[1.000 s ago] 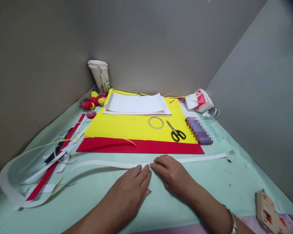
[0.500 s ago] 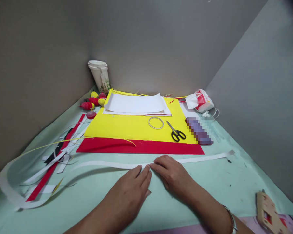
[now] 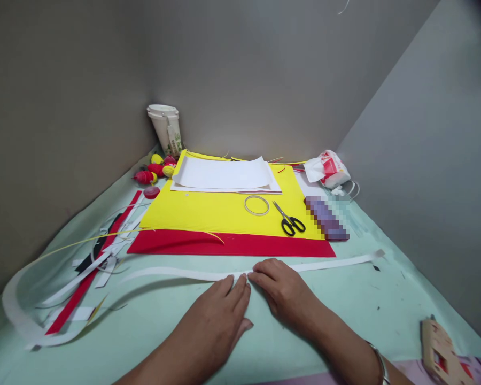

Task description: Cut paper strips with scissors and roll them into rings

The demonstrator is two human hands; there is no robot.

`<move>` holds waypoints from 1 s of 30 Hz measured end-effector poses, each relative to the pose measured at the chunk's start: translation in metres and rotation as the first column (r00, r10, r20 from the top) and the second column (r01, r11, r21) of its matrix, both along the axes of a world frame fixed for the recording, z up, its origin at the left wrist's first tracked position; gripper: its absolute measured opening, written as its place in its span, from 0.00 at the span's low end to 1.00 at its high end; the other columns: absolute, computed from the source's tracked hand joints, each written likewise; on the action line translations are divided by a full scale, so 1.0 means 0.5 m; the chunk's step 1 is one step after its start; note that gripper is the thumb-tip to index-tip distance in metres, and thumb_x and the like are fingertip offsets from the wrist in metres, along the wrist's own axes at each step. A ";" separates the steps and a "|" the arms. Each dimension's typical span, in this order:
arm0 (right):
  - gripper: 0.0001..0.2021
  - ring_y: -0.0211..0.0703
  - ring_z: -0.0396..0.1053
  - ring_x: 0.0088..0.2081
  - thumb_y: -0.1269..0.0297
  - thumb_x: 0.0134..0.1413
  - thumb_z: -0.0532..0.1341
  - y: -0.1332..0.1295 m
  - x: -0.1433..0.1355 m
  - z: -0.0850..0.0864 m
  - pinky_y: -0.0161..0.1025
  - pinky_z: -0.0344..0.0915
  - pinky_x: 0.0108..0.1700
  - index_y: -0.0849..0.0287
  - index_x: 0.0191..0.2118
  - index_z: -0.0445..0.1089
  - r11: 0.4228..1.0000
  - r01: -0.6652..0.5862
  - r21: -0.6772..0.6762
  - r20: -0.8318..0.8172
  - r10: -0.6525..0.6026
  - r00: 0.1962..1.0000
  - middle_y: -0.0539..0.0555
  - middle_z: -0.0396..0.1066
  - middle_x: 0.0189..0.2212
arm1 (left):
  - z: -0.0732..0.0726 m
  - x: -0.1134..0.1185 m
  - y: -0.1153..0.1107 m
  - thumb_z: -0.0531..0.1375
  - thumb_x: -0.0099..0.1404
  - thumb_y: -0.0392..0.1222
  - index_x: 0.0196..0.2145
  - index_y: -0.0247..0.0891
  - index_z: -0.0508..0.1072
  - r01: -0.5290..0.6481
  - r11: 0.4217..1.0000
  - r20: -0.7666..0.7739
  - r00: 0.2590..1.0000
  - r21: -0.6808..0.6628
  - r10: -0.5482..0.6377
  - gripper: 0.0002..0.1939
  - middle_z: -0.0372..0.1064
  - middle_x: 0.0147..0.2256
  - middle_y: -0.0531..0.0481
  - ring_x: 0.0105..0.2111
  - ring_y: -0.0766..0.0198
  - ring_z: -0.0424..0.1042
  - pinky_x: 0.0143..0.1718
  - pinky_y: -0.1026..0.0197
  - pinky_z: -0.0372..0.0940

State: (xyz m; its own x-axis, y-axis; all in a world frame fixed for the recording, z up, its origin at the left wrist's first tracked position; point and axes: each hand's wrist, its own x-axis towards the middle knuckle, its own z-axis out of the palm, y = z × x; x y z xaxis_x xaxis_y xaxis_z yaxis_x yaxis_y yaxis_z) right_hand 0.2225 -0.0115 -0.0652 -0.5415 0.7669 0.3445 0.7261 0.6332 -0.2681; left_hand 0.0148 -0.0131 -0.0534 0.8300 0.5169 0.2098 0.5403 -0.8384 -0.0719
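A long white paper strip (image 3: pixel 332 264) runs sideways across the pale green cloth, its left part curving up and looping round at the far left. My left hand (image 3: pixel 220 310) lies with its fingertips pressing the strip near the middle, thumb held apart. Just to the right, my right hand (image 3: pixel 282 289) touches the same strip, fingers bent and drawn together over it. The two hands' fingertips almost meet. Whatever lies under the right fingertips is hidden.
Behind the hands are red sheet (image 3: pixel 232 246), yellow sheet (image 3: pixel 208 211), white papers (image 3: pixel 224 174), black-handled scissors (image 3: pixel 288 222) and a ring (image 3: pixel 256 205). Coloured strips (image 3: pixel 74 302) lie left, a white cup (image 3: pixel 165 128) back left, a tissue pack (image 3: pixel 334 168) back right, a beige tool (image 3: pixel 443 350) front right.
The whole view has shifted slightly, so things sit a little lower. My left thumb has spread further from the fingers. Both hands stay on the strip in nearly the same place.
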 end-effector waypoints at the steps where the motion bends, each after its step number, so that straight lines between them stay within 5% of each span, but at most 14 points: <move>1: 0.15 0.46 0.66 0.41 0.77 0.58 0.53 0.000 0.000 0.003 0.43 0.66 0.42 0.60 0.48 0.69 1.000 0.001 -0.012 -0.008 -0.001 1.000 0.60 0.71 0.40 | 0.001 0.000 0.001 0.51 0.69 0.47 0.53 0.27 0.69 -0.004 1.000 -0.001 1.000 -0.006 0.004 0.23 0.68 0.54 0.37 0.51 0.49 0.68 0.53 0.50 0.62; 5: 0.14 0.46 0.67 0.42 0.76 0.58 0.54 0.022 0.006 0.033 0.42 0.66 0.43 0.59 0.47 0.70 0.998 0.064 0.000 -0.070 -0.064 0.996 0.59 0.71 0.42 | 0.001 -0.001 0.004 0.50 0.69 0.47 0.53 0.30 0.69 -0.012 0.998 -0.001 1.000 -0.058 0.012 0.22 0.67 0.55 0.38 0.51 0.48 0.68 0.53 0.50 0.62; 10: 0.11 0.48 0.67 0.44 0.71 0.60 0.54 0.140 0.009 0.071 0.43 0.64 0.47 0.60 0.44 0.72 0.960 0.273 0.060 -0.015 -0.273 0.962 0.60 0.72 0.41 | 0.000 -0.003 0.002 0.51 0.69 0.47 0.54 0.30 0.68 -0.028 0.994 -0.007 1.000 -0.108 0.027 0.23 0.66 0.56 0.37 0.52 0.47 0.67 0.54 0.49 0.62; 16: 0.08 0.54 0.67 0.42 0.69 0.58 0.57 0.276 0.000 0.051 0.47 0.61 0.46 0.63 0.33 0.73 0.904 0.428 -0.015 0.034 -0.427 0.903 0.64 0.72 0.37 | 0.003 -0.003 0.000 0.51 0.69 0.47 0.55 0.31 0.67 -0.035 0.988 0.004 0.999 -0.150 0.036 0.22 0.64 0.57 0.37 0.53 0.48 0.67 0.54 0.49 0.62; 22: 0.11 0.45 0.68 0.41 0.63 0.63 0.51 0.209 0.001 0.083 0.40 0.62 0.46 0.58 0.38 0.69 0.919 0.375 -0.120 -0.181 -0.391 0.902 0.56 0.72 0.38 | 0.008 -0.002 0.000 0.50 0.69 0.47 0.54 0.31 0.66 -0.020 0.988 0.016 1.000 -0.153 0.023 0.22 0.65 0.56 0.38 0.52 0.49 0.66 0.55 0.49 0.61; 23: 0.11 0.44 0.68 0.39 0.60 0.63 0.52 0.183 0.004 0.093 0.39 0.62 0.44 0.58 0.38 0.68 0.915 0.290 -0.279 -0.389 -0.384 0.838 0.55 0.72 0.37 | 0.008 -0.002 0.000 0.50 0.69 0.46 0.54 0.31 0.66 -0.016 0.988 0.021 1.000 -0.153 0.019 0.21 0.66 0.56 0.38 0.52 0.49 0.66 0.55 0.50 0.61; 25: 0.12 0.43 0.68 0.37 0.55 0.62 0.52 0.131 0.013 0.105 0.40 0.64 0.43 0.57 0.38 0.66 0.857 0.012 -0.516 -0.699 -0.429 0.572 0.54 0.72 0.34 | 0.008 -0.004 0.002 0.51 0.69 0.46 0.54 0.32 0.66 -0.010 0.987 0.032 0.999 -0.159 0.015 0.21 0.66 0.55 0.38 0.52 0.50 0.66 0.55 0.50 0.61; 27: 0.12 0.42 0.67 0.33 0.54 0.59 0.56 0.087 0.022 0.103 0.39 0.64 0.39 0.57 0.37 0.66 0.774 -0.192 -0.603 -0.780 -0.522 0.346 0.52 0.69 0.30 | 0.009 -0.005 0.005 0.53 0.68 0.45 0.54 0.33 0.66 -0.009 0.985 0.045 0.999 -0.170 0.017 0.20 0.67 0.54 0.39 0.52 0.51 0.66 0.55 0.51 0.61; 30: 0.10 0.41 0.65 0.30 0.56 0.54 0.61 0.045 0.030 0.079 0.38 0.63 0.34 0.58 0.36 0.66 0.706 -0.302 -0.641 -0.764 -0.623 0.167 0.50 0.64 0.26 | 0.012 -0.005 0.009 0.54 0.68 0.44 0.52 0.34 0.66 -0.007 0.984 0.054 0.998 -0.176 0.017 0.18 0.68 0.53 0.40 0.50 0.52 0.66 0.53 0.51 0.62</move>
